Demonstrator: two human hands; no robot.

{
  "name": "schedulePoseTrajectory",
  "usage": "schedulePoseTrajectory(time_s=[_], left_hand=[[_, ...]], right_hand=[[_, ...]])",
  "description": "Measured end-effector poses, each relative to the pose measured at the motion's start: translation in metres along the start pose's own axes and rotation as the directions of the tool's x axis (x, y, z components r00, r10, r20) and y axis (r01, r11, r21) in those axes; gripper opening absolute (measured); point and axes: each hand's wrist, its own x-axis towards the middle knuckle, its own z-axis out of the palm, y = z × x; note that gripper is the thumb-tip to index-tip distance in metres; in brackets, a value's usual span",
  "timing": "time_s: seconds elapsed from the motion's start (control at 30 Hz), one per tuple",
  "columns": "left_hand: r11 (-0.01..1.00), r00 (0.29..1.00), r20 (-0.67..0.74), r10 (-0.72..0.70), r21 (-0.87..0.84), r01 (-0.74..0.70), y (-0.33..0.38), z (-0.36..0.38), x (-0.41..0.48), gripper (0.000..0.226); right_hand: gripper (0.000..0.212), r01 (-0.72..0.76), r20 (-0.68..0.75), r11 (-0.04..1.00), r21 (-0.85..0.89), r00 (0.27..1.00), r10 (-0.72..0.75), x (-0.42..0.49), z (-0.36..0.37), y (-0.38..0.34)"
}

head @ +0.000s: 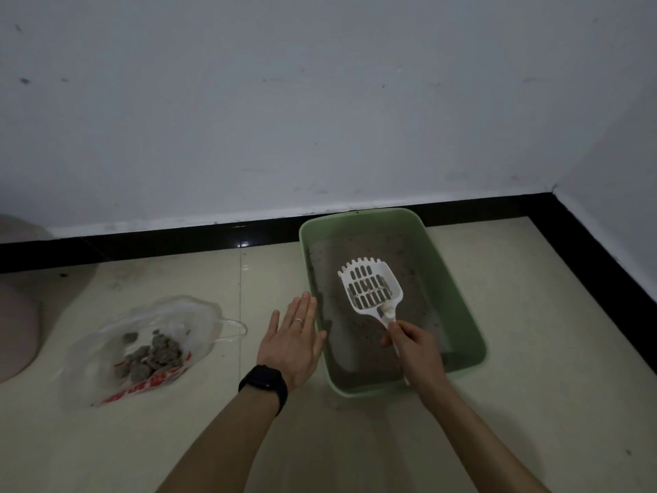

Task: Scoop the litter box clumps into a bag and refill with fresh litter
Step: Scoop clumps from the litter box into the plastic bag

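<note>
Litter box [437,279]: green plastic, rectangular, open-topped, set on the floor [533,403] right of centre, far end close against the black baseboard [160,249], long axis angled slightly to the right. Litter [373,247]: thin grey layer across the box bottom, dark specks scattered through it. Scoop [371,286]: white plastic, slotted, toothed at the far edge, held above the litter inside the box, head pointing away, tilted; small pale lump stuck at the neck where head meets handle. Right hand [414,350]: over the near half of the box, fingers curled round the scoop handle, end of the handle showing below the wrist. Left hand [291,339]: flat and spread open, palm down, fingers straight and together, holding nothing, just beside the box's left wall; thumb tip at the rim, contact not discernible; thin ring [298,320] on one finger, black watch [265,384] on the wrist. Bag [170,311]: clear plastic with red print along the near edge, lying open on the floor well to the left of the box, handles trailing right. Clumps [153,354]: heap of grey lumps inside the bag. Surroundings: pale tiled floor, white wall [284,101] with scuff marks behind, corner at far right, rounded pinkish object [16,332] at the left edge, unidentifiable.
</note>
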Motion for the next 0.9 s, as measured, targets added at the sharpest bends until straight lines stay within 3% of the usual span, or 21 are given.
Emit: schedulePoseTrajectory(time_s=[0.17,0.33,0.47,0.67,0.8,0.9], left_hand=[[1.0,0.999,-0.049,0.016,0.001,-0.016,-0.034,-0.019,-0.008,0.064],[0.978,0.966,-0.154,-0.207,-0.042,0.203,-0.12,-0.045,-0.028,0.062],[0.909,0.887,-0.2,-0.416,-0.101,0.404,-0.194,-0.048,-0.066,0.064],[0.798,0.786,-0.143,-0.601,-0.159,0.582,-0.277,-0.028,-0.124,0.086],[0.764,0.773,-0.091,-0.628,-0.263,0.589,-0.294,-0.017,-0.138,0.09],[0.756,0.782,-0.067,-0.62,-0.316,0.573,-0.294,-0.013,-0.139,0.086]], right_hand=[[0.034,0.016,0.03,1.0,-0.012,0.999,-0.016,-0.01,0.006,-0.01],[0.035,0.063,0.134,0.997,-0.034,0.989,-0.058,-0.022,0.04,-0.042],[0.033,0.1,0.288,0.994,-0.032,0.954,-0.087,-0.036,0.084,-0.073],[0.03,0.221,0.484,0.97,-0.101,0.863,-0.146,-0.051,0.166,-0.096],[0.031,0.511,0.573,0.789,-0.342,0.779,-0.255,-0.058,0.217,-0.098],[0.028,0.714,0.669,0.484,-0.506,0.679,-0.303,-0.059,0.244,-0.096]])
